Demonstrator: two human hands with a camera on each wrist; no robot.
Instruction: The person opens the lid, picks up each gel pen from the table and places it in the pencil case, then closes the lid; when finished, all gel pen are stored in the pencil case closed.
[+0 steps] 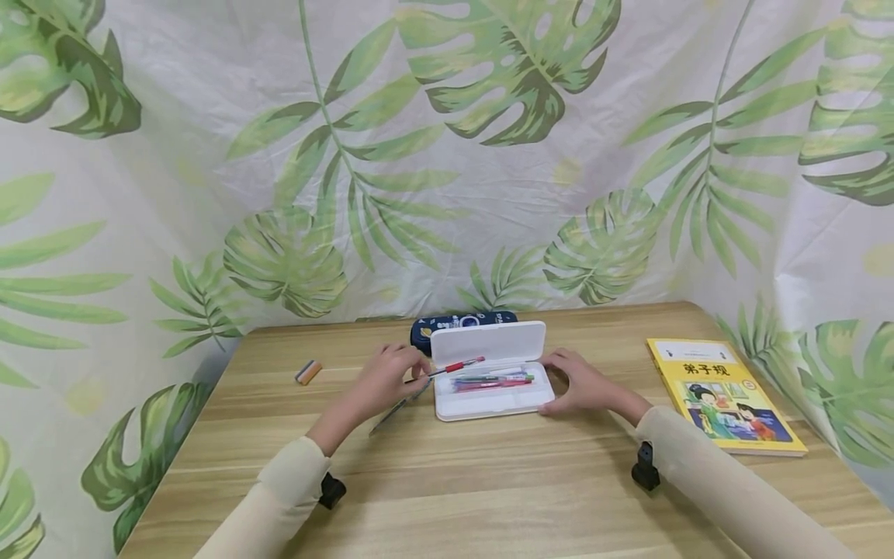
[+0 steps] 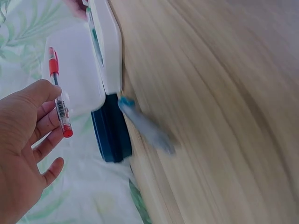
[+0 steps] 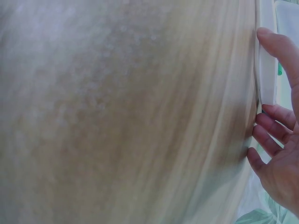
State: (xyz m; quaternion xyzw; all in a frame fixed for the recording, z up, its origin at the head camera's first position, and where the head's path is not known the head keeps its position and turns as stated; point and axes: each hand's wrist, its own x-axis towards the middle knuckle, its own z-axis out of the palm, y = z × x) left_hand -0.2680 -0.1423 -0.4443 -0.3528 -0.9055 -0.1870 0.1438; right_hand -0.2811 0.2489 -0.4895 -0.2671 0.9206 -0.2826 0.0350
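A white pencil box [image 1: 489, 404] lies on the table with its lid [image 1: 489, 343] raised. Several pens [image 1: 492, 382] with red, green and blue parts rest inside it. My left hand [image 1: 391, 378] pinches a red-capped clear pen [image 2: 60, 105] between thumb and fingers, above the box's left end. Under that hand lies another pen [image 1: 398, 407] on the table, blurred in the left wrist view. At the box's right end, my right hand [image 1: 578, 382] holds the box, thumb at the front corner and fingers toward the back.
A dark blue pencil case [image 1: 422, 334] with a space print sits behind the raised lid. Left on the table [image 1: 447, 497] is a small orange, white and blue eraser-like block [image 1: 308, 373]. A yellow-covered book [image 1: 726, 396] lies at the right, and a leaf-print cloth hangs behind.
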